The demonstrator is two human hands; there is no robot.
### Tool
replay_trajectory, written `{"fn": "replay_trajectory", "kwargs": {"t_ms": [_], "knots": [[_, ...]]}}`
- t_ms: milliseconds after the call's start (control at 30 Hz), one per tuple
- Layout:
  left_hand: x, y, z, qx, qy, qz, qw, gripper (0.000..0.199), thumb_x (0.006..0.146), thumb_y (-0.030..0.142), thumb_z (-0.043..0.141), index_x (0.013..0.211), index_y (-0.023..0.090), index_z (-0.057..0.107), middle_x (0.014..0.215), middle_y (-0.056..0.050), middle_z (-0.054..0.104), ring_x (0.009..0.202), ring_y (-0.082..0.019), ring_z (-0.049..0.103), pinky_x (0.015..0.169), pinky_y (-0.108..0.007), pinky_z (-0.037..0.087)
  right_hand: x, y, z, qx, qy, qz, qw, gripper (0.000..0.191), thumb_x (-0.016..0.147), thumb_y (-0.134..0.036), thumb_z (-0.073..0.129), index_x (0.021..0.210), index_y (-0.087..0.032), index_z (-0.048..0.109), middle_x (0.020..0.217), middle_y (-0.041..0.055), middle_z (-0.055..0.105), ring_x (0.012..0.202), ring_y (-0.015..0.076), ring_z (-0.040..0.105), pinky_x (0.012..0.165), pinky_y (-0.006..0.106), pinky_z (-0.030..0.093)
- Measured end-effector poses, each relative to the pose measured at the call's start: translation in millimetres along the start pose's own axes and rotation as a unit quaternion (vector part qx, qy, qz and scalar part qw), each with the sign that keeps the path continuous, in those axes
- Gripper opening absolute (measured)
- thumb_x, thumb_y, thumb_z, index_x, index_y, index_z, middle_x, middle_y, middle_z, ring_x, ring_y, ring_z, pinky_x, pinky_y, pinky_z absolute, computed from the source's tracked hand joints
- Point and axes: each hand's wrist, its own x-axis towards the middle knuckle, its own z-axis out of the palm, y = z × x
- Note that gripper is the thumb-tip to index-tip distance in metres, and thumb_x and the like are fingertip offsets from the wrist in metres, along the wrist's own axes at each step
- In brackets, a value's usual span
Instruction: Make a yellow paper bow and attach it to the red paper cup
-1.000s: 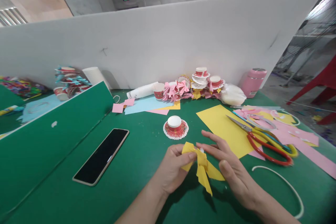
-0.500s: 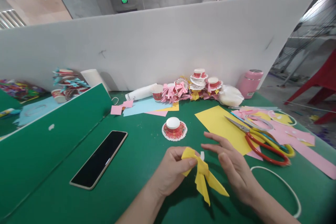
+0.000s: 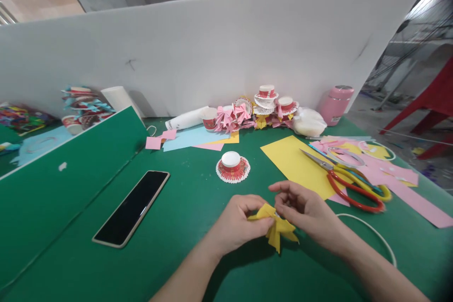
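Note:
A folded yellow paper bow (image 3: pixel 279 230) hangs from my left hand (image 3: pixel 238 222), pinched between thumb and fingers. My right hand (image 3: pixel 307 210) is at the bow's right side, thumb and index finger closed together by a small white piece on it; whether they grip that piece or the bow is hard to make out. Beyond my hands, a small red and white paper hat (image 3: pixel 232 168) with a fringed brim rests on the green table (image 3: pixel 177 264).
A phone (image 3: pixel 131 208) lies at left beside a low green divider (image 3: pixel 74 184). At right are yellow paper (image 3: pixel 293 160), scissors (image 3: pixel 348 180), pink strips and a white cord. Decorated cups (image 3: pixel 266 99) and a pink bottle (image 3: pixel 336 105) stand along the white partition.
My right hand has come in to the bow, its thumb and index finger now together. The bow has turned, its tails looking shorter. The view has shifted slightly.

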Motion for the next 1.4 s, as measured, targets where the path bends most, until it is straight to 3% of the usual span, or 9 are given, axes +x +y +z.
{"fn": "replay_trajectory", "kwargs": {"t_ms": [133, 267, 500, 667, 800, 1033, 1233, 1400], "knots": [[2, -2, -1.5, -0.054, 0.010, -0.019, 0.998, 0.010, 0.069, 0.020, 0.060, 0.074, 0.014, 0.068, 0.078, -0.002, 0.057, 0.061, -0.010, 0.048, 0.057, -0.022, 0.037, 4, 3, -2, 0.010, 0.057, -0.009, 0.998, 0.027, 0.066, -0.033, 0.067, 0.089, -0.020, 0.059, 0.066, -0.0024, 0.053, 0.063, 0.0128, 0.050, 0.059, 0.026, 0.041], [5, -6, -2.5, -0.117, 0.047, -0.054, 0.990, 0.012, 0.069, 0.025, 0.063, 0.073, 0.014, 0.067, 0.069, 0.000, 0.059, 0.061, -0.010, 0.048, 0.060, -0.023, 0.036, 7, 6, -10, 0.098, 0.133, -0.008, 0.986, 0.029, 0.067, -0.035, 0.069, 0.091, -0.020, 0.060, 0.067, -0.0032, 0.052, 0.061, 0.0102, 0.048, 0.056, 0.022, 0.038], [6, -3, -2.3, -0.183, 0.067, -0.060, 0.979, 0.016, 0.066, 0.029, 0.066, 0.066, 0.013, 0.065, 0.062, -0.002, 0.061, 0.059, -0.011, 0.051, 0.061, -0.026, 0.037, 3, 3, -11, 0.318, 0.079, 0.067, 0.942, 0.028, 0.065, -0.026, 0.073, 0.092, -0.023, 0.064, 0.069, -0.0034, 0.052, 0.058, 0.0076, 0.045, 0.052, 0.018, 0.039], [6, 1, -3.2, -0.221, 0.039, -0.045, 0.974, 0.017, 0.064, 0.028, 0.068, 0.069, 0.013, 0.065, 0.062, -0.001, 0.058, 0.056, -0.010, 0.050, 0.058, -0.026, 0.038, 1, 2, -7, 0.361, 0.069, 0.107, 0.924, 0.030, 0.061, -0.023, 0.075, 0.089, -0.022, 0.066, 0.070, -0.0035, 0.056, 0.057, 0.0064, 0.047, 0.054, 0.017, 0.042], [5, -1, -3.8, -0.182, 0.014, -0.061, 0.981, 0.018, 0.064, 0.030, 0.068, 0.069, 0.013, 0.064, 0.062, 0.000, 0.057, 0.056, -0.009, 0.049, 0.056, -0.024, 0.037, 1, 3, -6, 0.371, 0.070, 0.119, 0.918, 0.029, 0.061, -0.022, 0.075, 0.089, -0.022, 0.066, 0.069, -0.0036, 0.057, 0.057, 0.0063, 0.048, 0.054, 0.016, 0.042], [3, 2, 0.2, -0.093, 0.000, -0.069, 0.993, 0.017, 0.066, 0.029, 0.066, 0.064, 0.012, 0.062, 0.058, 0.002, 0.054, 0.055, -0.008, 0.046, 0.056, -0.022, 0.035, 0, 3, -7, 0.366, 0.031, 0.098, 0.925, 0.024, 0.068, -0.025, 0.070, 0.092, -0.022, 0.065, 0.075, -0.0021, 0.056, 0.065, 0.0077, 0.051, 0.058, 0.017, 0.043], [5, 1, -0.9, -0.109, 0.028, -0.071, 0.991, 0.020, 0.064, 0.030, 0.069, 0.071, 0.013, 0.064, 0.060, 0.001, 0.056, 0.054, -0.008, 0.047, 0.055, -0.022, 0.035, -3, 1, -5, 0.194, 0.003, -0.007, 0.981, 0.047, 0.066, -0.026, 0.070, 0.110, -0.027, 0.054, 0.093, 0.0017, 0.052, 0.083, 0.0160, 0.054, 0.067, 0.025, 0.045], [6, 0, -2.1, -0.118, 0.048, -0.064, 0.990, 0.017, 0.063, 0.028, 0.070, 0.068, 0.013, 0.064, 0.059, 0.002, 0.056, 0.055, -0.008, 0.047, 0.056, -0.022, 0.037, 1, 13, 7, 0.075, 0.064, -0.060, 0.993, 0.055, 0.064, -0.025, 0.069, 0.114, -0.029, 0.045, 0.088, -0.0009, 0.048, 0.063, 0.0100, 0.050, 0.057, 0.025, 0.044]]}}
